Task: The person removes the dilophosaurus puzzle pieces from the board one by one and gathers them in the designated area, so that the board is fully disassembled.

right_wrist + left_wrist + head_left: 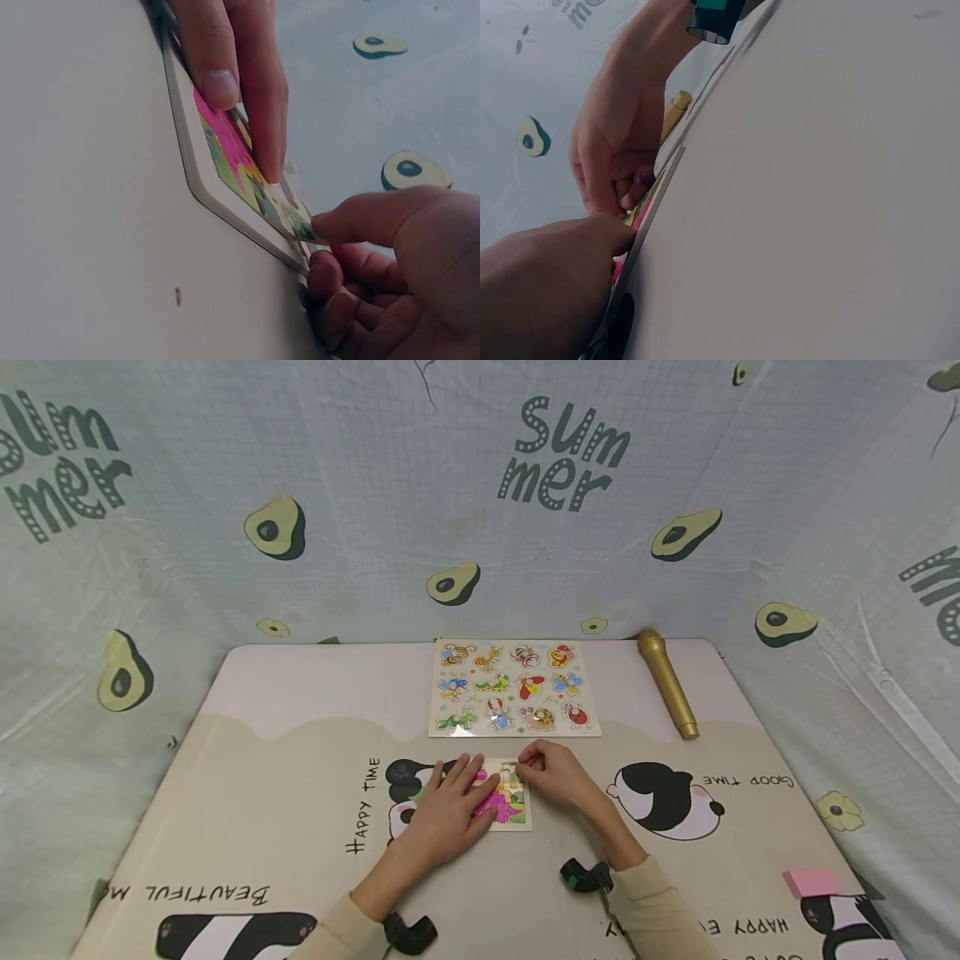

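A small jigsaw puzzle (510,814) in a pale frame, with a pink figure on green and yellow, lies mid-table. My left hand (450,810) rests across its left part with fingers spread, hiding much of the picture. At the upper right corner, my right hand (557,772) pinches a puzzle piece (301,226) between thumb and curled fingers. That piece looks slightly tilted up in the right wrist view, where the left fingers (219,90) press on the puzzle beside it. The left wrist view has both hands close together over the puzzle's edge.
Behind the puzzle lies a board of insect pictures (514,687). A gold microphone-shaped object (667,685) lies at the back right. A pink block (812,883) sits near the right edge. Patterned cloth (360,460) hangs behind and beside the printed tabletop (262,810).
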A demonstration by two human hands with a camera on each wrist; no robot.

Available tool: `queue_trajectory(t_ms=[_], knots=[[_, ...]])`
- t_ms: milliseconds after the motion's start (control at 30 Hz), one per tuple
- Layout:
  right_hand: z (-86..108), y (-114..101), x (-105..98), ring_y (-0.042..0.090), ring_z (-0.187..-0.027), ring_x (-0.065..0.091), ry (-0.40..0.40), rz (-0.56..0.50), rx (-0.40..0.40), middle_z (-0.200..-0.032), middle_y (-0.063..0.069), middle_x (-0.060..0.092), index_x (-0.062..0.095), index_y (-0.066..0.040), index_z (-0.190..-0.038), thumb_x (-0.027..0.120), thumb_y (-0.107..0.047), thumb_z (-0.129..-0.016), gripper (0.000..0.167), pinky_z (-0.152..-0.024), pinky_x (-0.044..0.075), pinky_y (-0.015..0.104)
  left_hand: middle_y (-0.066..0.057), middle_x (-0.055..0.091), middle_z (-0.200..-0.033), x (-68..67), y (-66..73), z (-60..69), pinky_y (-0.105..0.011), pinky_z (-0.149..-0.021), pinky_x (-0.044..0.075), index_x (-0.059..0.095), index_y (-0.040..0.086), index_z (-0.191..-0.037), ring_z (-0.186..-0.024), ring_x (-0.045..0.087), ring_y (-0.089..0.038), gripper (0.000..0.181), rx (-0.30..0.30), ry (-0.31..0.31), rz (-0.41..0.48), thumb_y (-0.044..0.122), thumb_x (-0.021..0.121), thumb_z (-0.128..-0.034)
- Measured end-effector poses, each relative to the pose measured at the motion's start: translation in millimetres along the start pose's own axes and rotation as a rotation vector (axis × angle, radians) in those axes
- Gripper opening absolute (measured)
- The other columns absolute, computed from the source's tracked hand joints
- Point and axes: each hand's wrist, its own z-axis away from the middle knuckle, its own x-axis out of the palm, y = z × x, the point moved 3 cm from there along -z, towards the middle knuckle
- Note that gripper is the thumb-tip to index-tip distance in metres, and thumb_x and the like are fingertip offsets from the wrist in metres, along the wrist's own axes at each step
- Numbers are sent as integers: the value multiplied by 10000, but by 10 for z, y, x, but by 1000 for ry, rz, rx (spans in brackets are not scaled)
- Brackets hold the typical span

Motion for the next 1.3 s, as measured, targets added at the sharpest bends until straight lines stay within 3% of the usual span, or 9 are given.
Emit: queue_trajectory(t_ms=[200, 400, 500, 833, 1300], knots=[[-10, 3, 3, 77, -684, 514, 4, -11, -38, -797, 10, 626, 691, -46, -1005, 718, -138, -891, 149, -598, 422, 174, -57, 444, -1575, -12, 42, -4, -650, -1175, 302, 560, 203, -1441, -1487, 378, -304, 495, 29, -7, -36, 449, 493, -1017], [-16, -21, -6, 74, -703, 517, -15, 13, -90, -808, 5, 650, 729, -60, -1015, 703, -128, -898, 138, -623, 426, 178, -13, 582, -1459, -5, 131, -9, -598, -1131, 406, 652, 217, -1341, -1399, 511, -234, 372, 134, 47, -79, 341, 571, -1000], [-18, -21, -8, 78, -716, 524, -17, 27, -106, -820, 4, 656, 733, -68, -1010, 695, -131, -907, 126, -636, 435, 186, -2, 604, -1433, 4, 176, -1, -625, -1102, 420, 667, 237, -1314, -1367, 543, -233, 345, 167, 68, -110, 299, 599, -981], [-5, -11, -16, 92, -728, 535, -7, 20, -98, -835, 0, 660, 726, -85, -990, 691, -146, -922, 98, -651, 447, 192, -8, 596, -1435, 21, 244, 5, -649, -1104, 405, 660, 245, -1317, -1385, 523, -238, 334, 125, 48, -108, 323, 550, -1012], [-27, 3, 15, 94, -737, 528, 24, -32, -79, -885, 40, 716, 751, -50, -1014, 663, -109, -941, 128, -651, 434, 192, 31, 605, -1372, 39, 262, 19, -668, -1089, 408, 623, 213, -1368, -1400, 501, -260, 370, 150, 32, -142, 289, 526, -1019]])
